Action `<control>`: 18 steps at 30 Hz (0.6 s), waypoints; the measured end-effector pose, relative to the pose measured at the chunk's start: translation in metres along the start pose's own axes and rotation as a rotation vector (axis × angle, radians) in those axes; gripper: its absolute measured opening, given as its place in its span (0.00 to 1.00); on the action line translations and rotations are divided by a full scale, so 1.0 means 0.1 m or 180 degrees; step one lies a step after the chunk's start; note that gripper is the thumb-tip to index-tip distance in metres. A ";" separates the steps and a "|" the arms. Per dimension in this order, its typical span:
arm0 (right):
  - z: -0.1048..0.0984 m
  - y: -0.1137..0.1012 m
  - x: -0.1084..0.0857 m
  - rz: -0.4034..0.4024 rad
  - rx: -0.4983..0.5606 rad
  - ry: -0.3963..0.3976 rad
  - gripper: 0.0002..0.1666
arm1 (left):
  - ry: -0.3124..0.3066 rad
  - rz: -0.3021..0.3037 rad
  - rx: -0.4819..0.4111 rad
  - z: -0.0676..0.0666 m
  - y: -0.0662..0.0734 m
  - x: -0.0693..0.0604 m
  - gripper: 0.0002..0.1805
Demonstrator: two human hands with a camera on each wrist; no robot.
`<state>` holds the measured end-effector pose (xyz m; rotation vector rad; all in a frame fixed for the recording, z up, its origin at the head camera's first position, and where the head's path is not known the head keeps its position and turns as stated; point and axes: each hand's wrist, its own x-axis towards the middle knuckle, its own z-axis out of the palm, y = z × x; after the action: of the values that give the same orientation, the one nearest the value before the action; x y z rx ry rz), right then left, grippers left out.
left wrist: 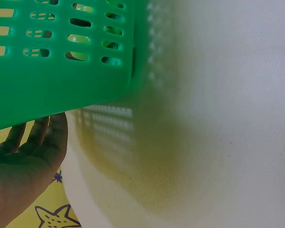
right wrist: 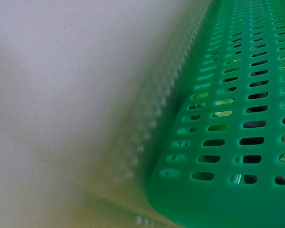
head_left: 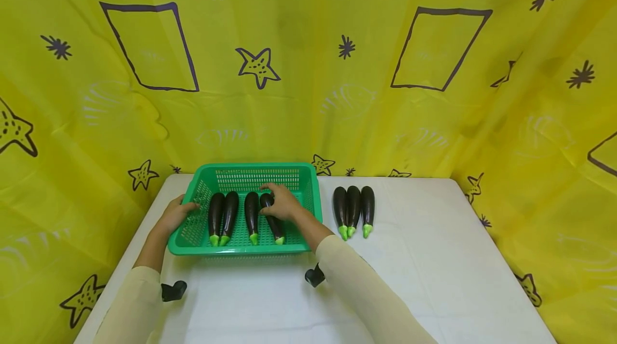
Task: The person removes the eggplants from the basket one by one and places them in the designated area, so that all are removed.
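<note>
A green plastic basket [head_left: 241, 251] with slotted walls stands on the white table and holds several dark eggplants with green stem ends. My left hand [head_left: 174, 214] grips its left rim, thumb over the edge; in the left wrist view the fingers [left wrist: 52, 135] reach under the rim from outside. Inside the basket, my right hand [head_left: 284, 203] holds the rightmost eggplant [head_left: 276, 227] around its upper part, thumb and fingers on either side. Left of it lie another eggplant [head_left: 251, 215] and a pair of eggplants [head_left: 230, 215]. The right hand is out of sight in the right wrist view, behind the basket wall [right wrist: 256, 190].
Three more eggplants [head_left: 354, 207] lie side by side on the table [head_left: 434, 258], right of the basket. A yellow patterned curtain [head_left: 299, 119] hangs behind the table and along both sides. Black wrist camera mounts [head_left: 174, 291] sit below the forearms.
</note>
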<state>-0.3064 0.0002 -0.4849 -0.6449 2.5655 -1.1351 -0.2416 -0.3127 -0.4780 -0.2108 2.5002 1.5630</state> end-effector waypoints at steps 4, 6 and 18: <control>-0.01 -0.01 -0.01 -0.0009 -0.0063 -0.0056 0.34 | -0.0016 0.0007 -0.0029 0.00 -0.02 0.02 0.35; -0.02 -0.01 -0.01 0.0006 -0.0083 -0.0094 0.30 | -0.0019 0.0005 -0.0041 0.00 -0.03 0.03 0.34; -0.01 0.01 0.01 -0.0113 0.0124 -0.0087 0.31 | -0.0023 -0.0035 -0.0021 -0.02 -0.03 0.03 0.35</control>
<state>-0.3084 0.0009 -0.4855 -0.6946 2.5122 -1.1761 -0.2440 -0.3154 -0.4804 -0.2191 2.4844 1.5651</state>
